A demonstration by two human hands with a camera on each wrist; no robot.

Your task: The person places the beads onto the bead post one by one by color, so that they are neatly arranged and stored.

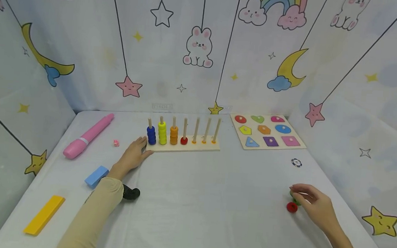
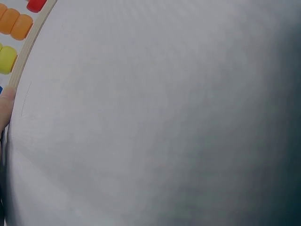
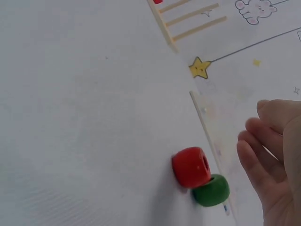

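Note:
A wooden peg board (image 1: 197,147) stands at the back of the table, with ring beads stacked on some of its upright pegs: dark blue (image 1: 151,135), yellow (image 1: 162,133), orange (image 1: 174,135) and a single red one. My left hand (image 1: 135,155) rests against the board's left end, its thumb (image 2: 5,106) along the front edge. On the right, a loose red bead (image 3: 190,166) and a green bead (image 3: 211,191) lie touching. My right hand (image 1: 314,204) hovers just beside and over them, fingers loosely bent and holding nothing; it partly hides the green bead in the head view.
A shape puzzle board (image 1: 265,131) lies at the back right, with a poker chip (image 1: 296,162) in front. Down the left side are a pink wand-like object (image 1: 87,136), a small pink piece (image 1: 116,143), a blue block (image 1: 96,177) and a yellow block (image 1: 44,215).

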